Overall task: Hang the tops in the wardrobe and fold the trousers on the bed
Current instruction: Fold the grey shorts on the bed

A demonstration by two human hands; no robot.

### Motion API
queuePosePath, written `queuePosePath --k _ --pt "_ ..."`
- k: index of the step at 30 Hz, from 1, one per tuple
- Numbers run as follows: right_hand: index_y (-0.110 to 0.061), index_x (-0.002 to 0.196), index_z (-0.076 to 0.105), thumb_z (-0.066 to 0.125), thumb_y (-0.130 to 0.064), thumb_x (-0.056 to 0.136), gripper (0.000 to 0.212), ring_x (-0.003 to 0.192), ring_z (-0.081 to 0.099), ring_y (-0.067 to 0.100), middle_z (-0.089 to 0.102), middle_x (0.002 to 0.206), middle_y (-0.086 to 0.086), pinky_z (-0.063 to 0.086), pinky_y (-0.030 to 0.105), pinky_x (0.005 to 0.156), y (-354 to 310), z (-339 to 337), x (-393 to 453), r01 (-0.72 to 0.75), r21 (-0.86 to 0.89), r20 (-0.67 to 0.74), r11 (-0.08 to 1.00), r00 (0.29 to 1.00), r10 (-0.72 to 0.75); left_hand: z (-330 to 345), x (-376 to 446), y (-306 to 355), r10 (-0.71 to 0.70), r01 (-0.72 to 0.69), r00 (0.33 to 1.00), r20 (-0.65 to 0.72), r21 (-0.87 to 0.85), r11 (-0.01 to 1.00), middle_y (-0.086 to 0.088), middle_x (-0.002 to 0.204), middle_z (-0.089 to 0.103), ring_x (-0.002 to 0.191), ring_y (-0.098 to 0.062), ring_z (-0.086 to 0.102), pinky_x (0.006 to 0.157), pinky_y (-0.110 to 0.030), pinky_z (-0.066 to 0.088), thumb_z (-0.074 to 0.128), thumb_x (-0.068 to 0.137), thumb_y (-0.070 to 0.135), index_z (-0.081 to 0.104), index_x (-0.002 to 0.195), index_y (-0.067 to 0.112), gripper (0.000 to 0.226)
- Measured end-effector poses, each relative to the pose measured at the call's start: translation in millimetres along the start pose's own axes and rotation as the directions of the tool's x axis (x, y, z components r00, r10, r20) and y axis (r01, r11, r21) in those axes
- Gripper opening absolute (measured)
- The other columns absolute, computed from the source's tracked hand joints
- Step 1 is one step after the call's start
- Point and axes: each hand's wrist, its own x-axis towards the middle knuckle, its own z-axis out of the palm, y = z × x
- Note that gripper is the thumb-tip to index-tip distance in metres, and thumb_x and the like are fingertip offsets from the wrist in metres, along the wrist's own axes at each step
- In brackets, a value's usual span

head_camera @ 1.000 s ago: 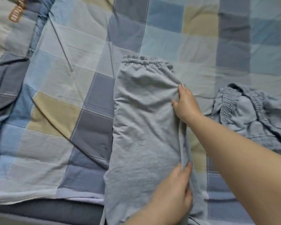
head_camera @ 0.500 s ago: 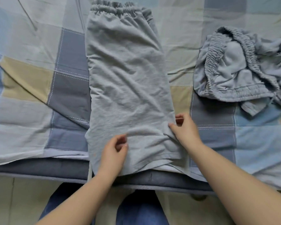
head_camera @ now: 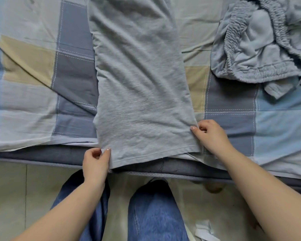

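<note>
Both hands (left hand (head_camera: 96,162), right hand (head_camera: 209,134)) pinch grey trousers (head_camera: 139,80) — hem corners.

Both bare forearms reach forward, well apart. The left hand (head_camera: 96,162) has its fingers curled, thumb pinching against them. The right hand (head_camera: 209,134) lies farther forward, fingers bent in a pinch too.

There are no words, numbers, labels or signs to read here, not on the grey trousers (head_camera: 139,80), not on the checked bed cover (head_camera: 30,70) and not on the other grey clothes (head_camera: 261,47) lying in a heap
</note>
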Motion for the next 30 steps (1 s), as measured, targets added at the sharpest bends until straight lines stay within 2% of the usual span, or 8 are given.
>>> queuePosePath --k 5,9,11,14,18,21,24,30 --pt "-0.017 0.076 0.068 0.058 -0.048 0.088 0.035 0.054 0.049 0.009 0.057 0.059 -0.007 0.033 0.025 0.051 3 0 -2 -0.179 0.216 0.279 0.960 0.954 0.115 -4 0 6 0.153 -0.164 0.969 0.195 0.040 0.986 -0.018 0.080 0.062 0.072 -0.023 0.054 0.067 -0.039 0.044 0.066 0.086 0.034 0.056 0.085 -0.003 0.038" --pt "-0.020 0.062 0.062 0.060 -0.039 0.090 0.034 0.041 0.042 0.002 0.050 0.041 -0.014 0.031 0.017 0.045 14 1 -4 -0.187 0.249 0.245 0.950 0.961 0.125 -11 3 4 0.154 -0.177 0.933 0.326 0.042 0.983 -0.008 0.084 0.069 0.078 -0.019 0.060 0.072 -0.035 0.048 0.064 0.089 0.028 0.065 0.089 0.007 0.021" --pt "-0.017 0.059 0.063 0.063 -0.035 0.089 0.035 0.045 0.044 0.006 0.051 0.045 -0.010 0.033 0.022 0.050 22 2 -6 -0.209 0.236 0.254 0.949 0.956 0.147 -19 3 -2 0.104 -0.162 0.915 0.389 0.117 0.980 -0.003 0.078 0.069 0.073 -0.017 0.060 0.066 -0.030 0.046 0.064 0.090 0.027 0.068 0.084 0.014 0.015" --pt "-0.021 0.045 0.058 0.066 -0.029 0.087 0.045 0.039 0.038 0.006 0.043 0.041 -0.008 0.033 0.024 0.050 23 -4 -15 -0.283 0.227 0.383 0.932 0.905 0.182 -37 2 -9 -0.043 0.004 0.855 0.518 0.076 0.997 -0.012 0.076 0.069 0.068 -0.020 0.059 0.064 -0.030 0.049 0.066 0.089 0.028 0.069 0.085 0.006 0.023" --pt "-0.016 0.078 0.062 0.067 -0.021 0.086 0.011 0.056 0.050 0.009 0.056 0.064 -0.002 0.047 0.022 0.055 11 -23 -16 -0.412 0.448 0.476 0.793 0.861 0.178 -59 2 5 -0.054 0.131 0.830 0.555 -0.101 0.986 -0.010 0.076 0.060 0.065 -0.016 0.054 0.065 -0.027 0.045 0.068 0.083 0.033 0.063 0.082 0.008 0.026" --pt "-0.019 0.104 0.061 0.064 -0.018 0.088 0.016 0.054 0.057 0.006 0.066 0.067 -0.006 0.052 0.023 0.052 -10 -43 -7 -0.425 0.631 0.425 0.649 0.889 0.169 -70 9 37 -0.001 0.171 0.857 0.515 -0.283 0.944 -0.011 0.079 0.062 0.060 -0.016 0.058 0.054 -0.027 0.052 0.062 0.088 0.026 0.066 0.095 0.014 0.014" --pt "-0.025 0.106 0.063 0.061 -0.016 0.090 0.019 0.058 0.060 0.009 0.065 0.071 -0.002 0.053 0.020 0.051 -37 -63 4 -0.362 0.790 0.337 0.494 0.931 0.143 -76 22 77 0.039 0.167 0.892 0.451 -0.408 0.897 0.003 0.068 0.067 0.051 -0.007 0.061 0.047 -0.018 0.050 0.058 0.091 0.023 0.066 0.100 0.023 0.012" --pt "-0.017 0.090 0.065 0.058 -0.015 0.091 0.008 0.059 0.068 0.006 0.072 0.069 -0.003 0.057 0.022 0.055 -117 -99 55 -0.175 0.929 0.148 0.326 0.983 0.105 -69 62 193 0.170 0.149 0.886 0.432 -0.610 0.778 0.008 0.061 0.070 0.056 0.000 0.066 0.054 -0.016 0.053 0.053 0.095 0.017 0.074 0.057 0.022 0.043"
